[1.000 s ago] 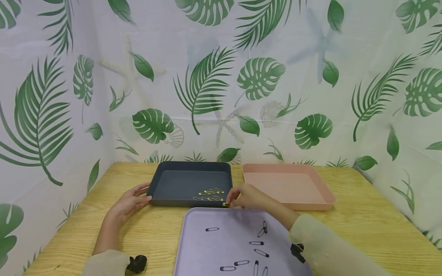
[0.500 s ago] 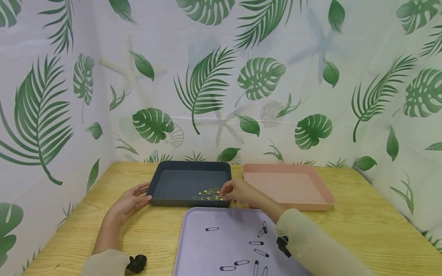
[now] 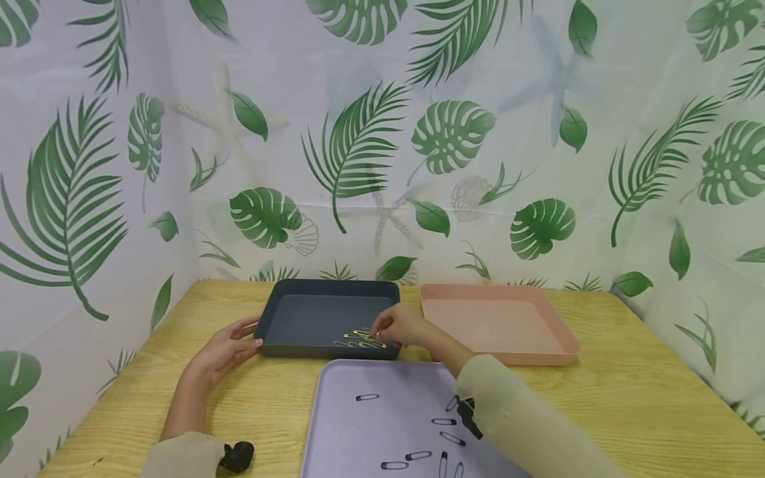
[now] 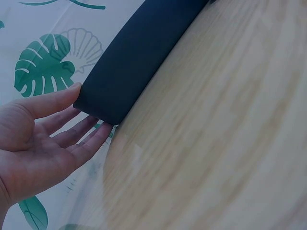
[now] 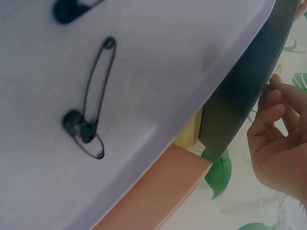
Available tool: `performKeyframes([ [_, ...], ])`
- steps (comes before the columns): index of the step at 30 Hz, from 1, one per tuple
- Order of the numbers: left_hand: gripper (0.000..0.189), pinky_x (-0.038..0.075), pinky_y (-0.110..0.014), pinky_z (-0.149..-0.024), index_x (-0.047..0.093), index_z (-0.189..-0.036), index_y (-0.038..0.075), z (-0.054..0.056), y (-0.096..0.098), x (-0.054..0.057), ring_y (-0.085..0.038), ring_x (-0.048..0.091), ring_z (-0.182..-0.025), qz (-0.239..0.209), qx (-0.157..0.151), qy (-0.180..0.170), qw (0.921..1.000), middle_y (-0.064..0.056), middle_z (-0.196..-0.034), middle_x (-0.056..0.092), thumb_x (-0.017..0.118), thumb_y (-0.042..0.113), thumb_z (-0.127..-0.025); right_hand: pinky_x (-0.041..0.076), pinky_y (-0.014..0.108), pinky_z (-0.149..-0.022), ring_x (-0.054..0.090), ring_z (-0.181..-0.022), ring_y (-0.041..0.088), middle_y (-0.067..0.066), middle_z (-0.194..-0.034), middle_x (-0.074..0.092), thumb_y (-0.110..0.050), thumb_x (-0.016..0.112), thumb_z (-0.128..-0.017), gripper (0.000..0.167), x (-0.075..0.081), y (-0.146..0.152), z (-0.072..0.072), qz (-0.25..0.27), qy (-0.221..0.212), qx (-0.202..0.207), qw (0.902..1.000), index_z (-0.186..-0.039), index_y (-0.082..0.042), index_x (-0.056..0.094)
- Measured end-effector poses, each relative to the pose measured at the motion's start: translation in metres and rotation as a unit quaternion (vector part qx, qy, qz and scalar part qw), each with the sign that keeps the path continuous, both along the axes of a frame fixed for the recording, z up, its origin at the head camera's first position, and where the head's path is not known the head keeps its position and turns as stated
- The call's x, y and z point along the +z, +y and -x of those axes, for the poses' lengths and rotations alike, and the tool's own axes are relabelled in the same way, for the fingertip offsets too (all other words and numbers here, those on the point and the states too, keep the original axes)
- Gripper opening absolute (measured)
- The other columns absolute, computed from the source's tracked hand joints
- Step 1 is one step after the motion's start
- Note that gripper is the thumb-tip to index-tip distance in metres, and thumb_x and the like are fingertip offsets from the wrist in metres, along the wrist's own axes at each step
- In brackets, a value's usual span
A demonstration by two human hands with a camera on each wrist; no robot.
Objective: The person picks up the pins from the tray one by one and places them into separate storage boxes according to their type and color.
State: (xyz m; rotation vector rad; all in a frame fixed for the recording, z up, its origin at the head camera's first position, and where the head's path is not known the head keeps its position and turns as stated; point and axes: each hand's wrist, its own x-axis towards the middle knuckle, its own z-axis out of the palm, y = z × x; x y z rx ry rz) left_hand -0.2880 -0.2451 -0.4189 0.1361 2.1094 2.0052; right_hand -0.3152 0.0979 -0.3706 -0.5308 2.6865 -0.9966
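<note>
My left hand (image 3: 224,348) rests at the front left corner of a dark grey tray (image 3: 329,309). In the left wrist view its thumb lies on the tray's rim and the lightly bent fingers touch the end wall from below. Over the tray's front right part, my right hand (image 3: 406,326) pinches a yellow safety pin (image 5: 280,70), whose tip shows past the fingertips in the right wrist view. Several yellow safety pins (image 3: 358,344) lie in rows on the tray floor beneath it, some hidden by the fingers.
A lilac tray (image 3: 340,431) in front holds several black safety pins (image 3: 443,421); my right forearm crosses above it. To the right of the dark tray stands a pink tray (image 3: 490,318). A leaf-patterned sheet (image 3: 382,166) hangs behind the wooden table (image 3: 627,385).
My right hand has moved left and inward, carrying the yellow safety pin from the dark tray's front right corner to above the pins inside. The left hand has stayed at its corner.
</note>
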Motion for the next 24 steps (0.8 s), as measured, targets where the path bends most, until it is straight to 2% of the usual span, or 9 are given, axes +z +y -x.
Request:
performKeyframes([
  [9, 0.064, 0.038, -0.035, -0.096, 0.016, -0.144, -0.004, 0.0, 0.0, 0.001, -0.038, 0.031, -0.126, 0.003, 0.001, 0.001, 1.0, -0.028, -0.145, 0.013, 0.052, 0.0, -0.092, 0.036, 0.019, -0.04, 0.045, -0.044, 0.008, -0.002, -0.078, 0.066, -0.004, 0.064, -0.082, 0.009, -0.001, -0.009, 0.008, -0.012, 0.003, -0.023, 0.9997, -0.083, -0.008, 0.072],
  [19, 0.065, 0.038, -0.036, -0.096, 0.015, -0.144, -0.004, 0.0, 0.001, -0.001, -0.038, 0.032, -0.125, 0.0, -0.005, 0.003, 1.0, -0.029, -0.145, 0.012, 0.053, 0.001, -0.092, 0.036, 0.02, -0.04, 0.046, -0.046, 0.011, 0.007, -0.076, 0.068, -0.006, 0.064, -0.084, 0.008, 0.0, -0.015, 0.011, -0.003, -0.013, -0.035, 0.9993, -0.085, -0.007, 0.072],
  [24, 0.071, 0.039, -0.033, -0.094, 0.017, -0.144, -0.003, 0.0, -0.003, -0.003, -0.034, 0.035, -0.124, -0.008, -0.016, 0.013, 0.9998, -0.029, -0.145, 0.012, 0.061, 0.008, -0.089, 0.037, 0.02, -0.04, 0.048, -0.049, 0.014, 0.008, -0.076, 0.068, -0.006, 0.065, -0.083, 0.008, -0.001, -0.017, 0.014, -0.002, -0.012, -0.036, 0.9993, -0.085, -0.007, 0.072],
])
